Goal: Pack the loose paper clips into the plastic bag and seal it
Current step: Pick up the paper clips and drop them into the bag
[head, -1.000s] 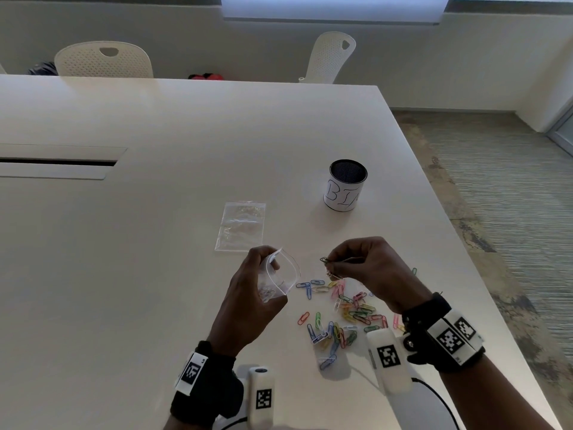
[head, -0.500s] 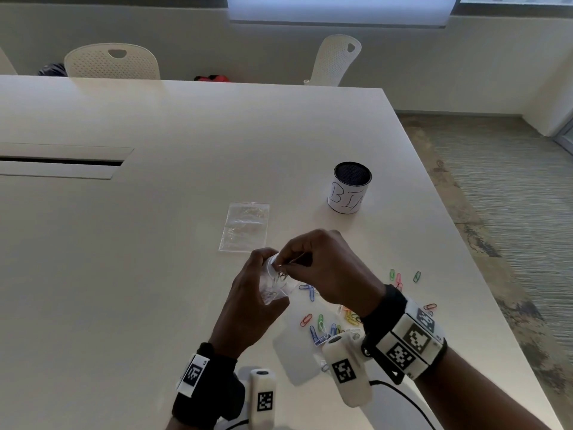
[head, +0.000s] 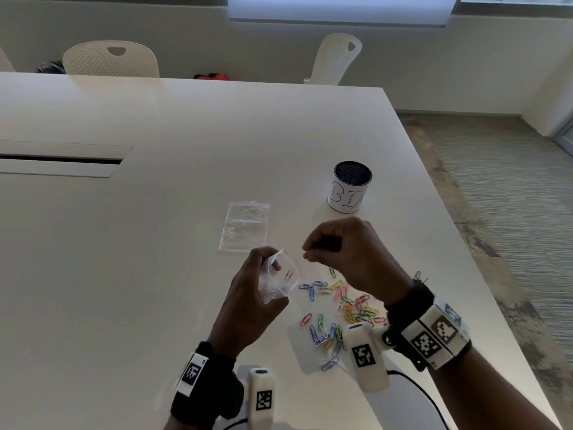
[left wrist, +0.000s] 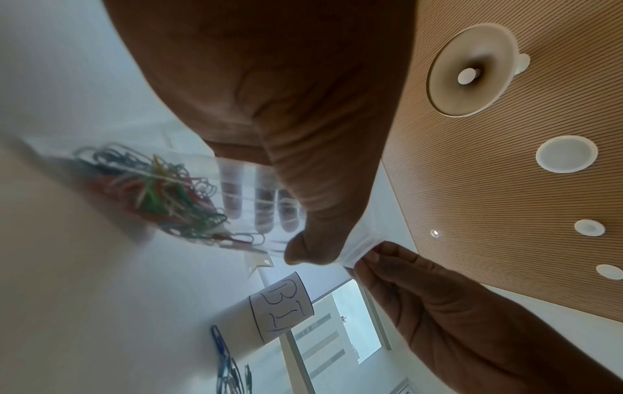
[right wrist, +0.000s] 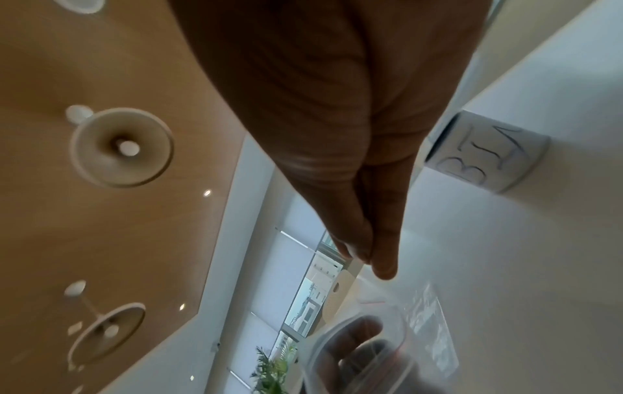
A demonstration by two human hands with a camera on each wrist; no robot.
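My left hand (head: pixel 263 276) grips a small clear plastic bag (head: pixel 285 276) above the table, its mouth held open toward the right. Several coloured paper clips (left wrist: pixel 161 197) lie inside the bag, and my fingers (left wrist: pixel 263 208) show through the plastic. My right hand (head: pixel 307 254) hovers just right of the bag's mouth, thumb and fingertips (right wrist: pixel 367 256) pressed together with no clip visible between them. A loose pile of coloured paper clips (head: pixel 347 308) lies on the white table (head: pixel 124 274) below and between both hands.
A second clear bag (head: pixel 245 226) lies flat on the table beyond my left hand. A black mesh cup labelled BIN (head: pixel 350 187) stands further back right. The table's right edge (head: pixel 465 243) runs close by, and white chairs (head: pixel 111 58) stand at the far side.
My right hand carried a clip from above the pile to the bag's mouth, then drew back to the right without it. The left hand kept holding the bag open.
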